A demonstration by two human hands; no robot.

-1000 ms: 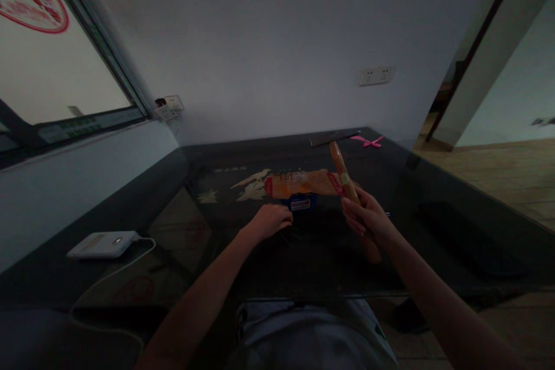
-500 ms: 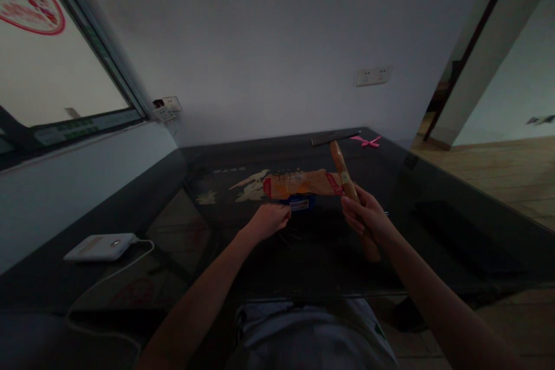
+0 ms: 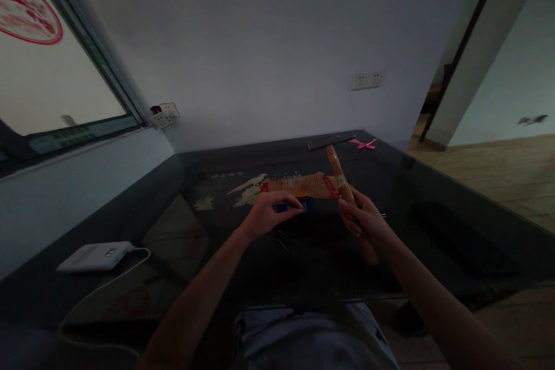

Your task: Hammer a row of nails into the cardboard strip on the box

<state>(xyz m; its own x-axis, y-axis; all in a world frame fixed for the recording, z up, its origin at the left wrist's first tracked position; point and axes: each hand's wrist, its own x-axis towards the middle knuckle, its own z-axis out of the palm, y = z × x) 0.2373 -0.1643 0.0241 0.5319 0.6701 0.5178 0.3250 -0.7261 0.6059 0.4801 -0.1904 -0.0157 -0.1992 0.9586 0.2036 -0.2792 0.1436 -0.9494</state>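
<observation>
My right hand (image 3: 363,217) is closed round the wooden handle of a hammer (image 3: 339,176), held upright with its dark metal head at the top. My left hand (image 3: 273,211) hovers in front of a blue box (image 3: 308,204), its thumb and forefinger brought together at the tips. Whatever sits in that pinch, if anything, is too small to make out. Several thin, nail-like pieces (image 3: 284,240) lie on the dark tabletop just below this hand. Behind the box lies an orange-brown packet (image 3: 314,185) with red ends, partly covered by the left hand and the hammer handle.
The dark glossy table (image 3: 243,269) meets the wall at the back. A white power bank (image 3: 96,257) with a white cable (image 3: 104,283) lies at left. Toward the back right is a pink ribbon-like piece (image 3: 366,144). A flat black object (image 3: 463,237) lies at right.
My left hand has risen slightly and moved right across the blue box, going from a curled fist to a thumb-and-forefinger pinch. The hammer stays upright in my right hand, nearly still.
</observation>
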